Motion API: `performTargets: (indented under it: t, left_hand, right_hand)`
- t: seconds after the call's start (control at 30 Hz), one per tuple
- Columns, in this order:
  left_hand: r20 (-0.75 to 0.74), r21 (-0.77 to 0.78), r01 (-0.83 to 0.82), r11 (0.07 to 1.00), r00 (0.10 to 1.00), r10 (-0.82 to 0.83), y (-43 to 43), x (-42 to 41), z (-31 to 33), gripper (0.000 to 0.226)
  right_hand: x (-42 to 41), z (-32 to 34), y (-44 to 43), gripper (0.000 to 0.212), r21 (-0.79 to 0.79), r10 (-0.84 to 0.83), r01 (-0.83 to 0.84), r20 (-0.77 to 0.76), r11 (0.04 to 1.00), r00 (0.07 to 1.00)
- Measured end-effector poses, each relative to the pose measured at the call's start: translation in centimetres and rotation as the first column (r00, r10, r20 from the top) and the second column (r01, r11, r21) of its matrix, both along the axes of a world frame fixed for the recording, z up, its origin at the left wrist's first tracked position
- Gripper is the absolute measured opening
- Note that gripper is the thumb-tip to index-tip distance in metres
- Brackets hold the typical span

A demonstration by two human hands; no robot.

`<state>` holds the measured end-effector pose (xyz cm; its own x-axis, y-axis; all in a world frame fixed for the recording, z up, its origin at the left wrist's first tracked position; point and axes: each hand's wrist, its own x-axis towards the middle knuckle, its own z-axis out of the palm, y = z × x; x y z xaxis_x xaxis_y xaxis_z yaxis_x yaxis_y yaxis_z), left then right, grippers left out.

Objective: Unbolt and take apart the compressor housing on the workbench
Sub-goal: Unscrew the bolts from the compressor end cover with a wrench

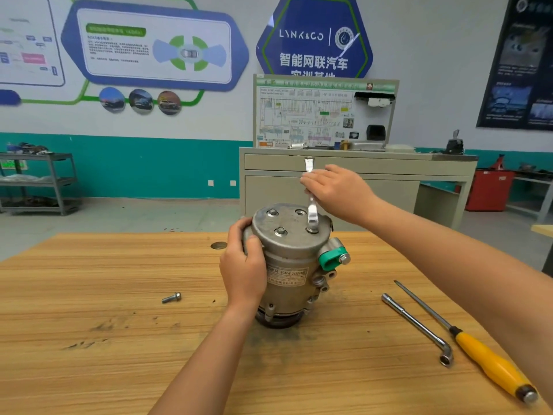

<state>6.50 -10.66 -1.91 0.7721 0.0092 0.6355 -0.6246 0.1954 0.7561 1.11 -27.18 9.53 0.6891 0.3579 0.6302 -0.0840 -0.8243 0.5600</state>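
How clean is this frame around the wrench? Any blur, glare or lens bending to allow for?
Head view: the wrench is smeared by motion blur near the right hand, so its grip is unclear; the compressor and left hand are sharp; a glare streak crosses the blue wall sign; wide-angle bending warps the wall posters toward the frame edges.

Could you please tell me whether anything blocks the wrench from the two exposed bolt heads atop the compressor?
Nothing visible does. Both bolt heads sit bare on the cover beside the wrench; the left hand grips the compressor at its side, the right hand rests on the wrench handle.
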Motion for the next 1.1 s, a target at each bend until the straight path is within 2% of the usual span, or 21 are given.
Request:
performTargets:
  t: [0.03,0.07,0.1,0.13,0.17,0.2,0.23,0.3,0.37,0.43,0.63,0.83,0.9,1.0,1.1]
  left_hand:
    - [0.004,-0.001,-0.007,1.000,1.000,0.007,0.2,0.0,0.0,0.032]
    - [0.005,-0.003,-0.012,1.000,1.000,0.012,0.3,0.1,0.0,0.032]
    - [0.003,-0.005,-0.013,1.000,1.000,0.013,0.4,0.2,0.0,0.033]
    - [0.000,-0.007,-0.011,1.000,1.000,0.011,0.5,0.2,-0.1,0.032]
    - [-0.003,-0.007,-0.010,1.000,1.000,0.010,0.5,0.2,-0.1,0.032]
    - [-0.003,-0.005,-0.010,1.000,1.000,0.010,0.6,0.2,-0.1,0.032]
    - [-0.002,-0.003,-0.010,1.000,1.000,0.010,0.6,0.2,-0.1,0.032]
    - [-0.001,-0.003,-0.007,1.000,1.000,0.007,0.5,0.2,-0.2,0.033]
    - [-0.004,-0.009,-0.012,1.000,1.000,0.012,0.4,0.2,-0.3,0.033]
    - [-0.009,-0.018,-0.012,1.000,1.000,0.012,0.4,0.1,-0.4,0.033]
    - [-0.008,-0.031,-0.007,0.999,1.000,0.007,0.5,-0.5,-0.3,0.031]
    - [-0.015,-0.056,-0.014,0.998,1.000,0.013,0.3,-0.5,-0.4,0.040]
    - [-0.022,-0.052,-0.007,0.999,1.000,0.006,0.2,-0.4,-0.4,0.042]
    - [-0.037,-0.059,-0.005,0.998,0.999,0.003,-0.1,-0.5,-0.4,0.043]
    - [-0.052,-0.084,-0.004,0.996,0.999,0.000,-0.5,-0.8,-0.3,0.041]
  right_hand:
    - [0.0,0.3,0.4,0.013,0.141,0.034,-0.048,0.100,0.989,0.994]
    - [-0.2,0.7,0.9,0.012,0.341,0.030,-0.104,0.217,0.934,0.976]
    - [-0.5,1.2,1.2,0.017,0.532,-0.040,-0.133,0.301,0.836,0.953]
    - [-1.0,1.6,1.2,0.022,0.661,-0.087,-0.159,0.323,0.733,0.942]
    - [-1.7,1.7,1.4,0.025,0.726,-0.077,-0.166,0.289,0.668,0.954]
    - [-2.9,1.6,1.8,0.028,0.728,-0.058,-0.125,0.221,0.674,0.974]
    - [-4.4,1.3,2.5,0.033,0.682,-0.065,-0.033,0.118,0.731,0.991]
    - [-7.7,-0.4,3.7,0.043,0.479,-0.189,0.207,-0.087,0.853,0.978]
    - [-10.6,-2.6,4.5,0.048,0.358,-0.323,0.377,-0.204,0.854,0.924]
    - [-12.2,-3.9,5.1,0.052,0.297,-0.407,0.466,-0.242,0.833,0.881]
    - [-11.6,-4.4,5.0,0.059,0.347,-0.437,0.504,-0.256,0.791,0.862]
    - [-11.5,-4.3,5.6,0.054,0.409,-0.413,0.484,-0.255,0.774,0.875]
    - [-11.2,-3.7,6.3,0.057,0.370,-0.449,0.525,-0.275,0.766,0.850]
    - [-11.0,-2.5,7.5,0.065,0.232,-0.532,0.590,-0.269,0.774,0.803]
    - [-10.3,-2.1,9.4,0.065,0.147,-0.532,0.596,-0.320,0.790,0.784]
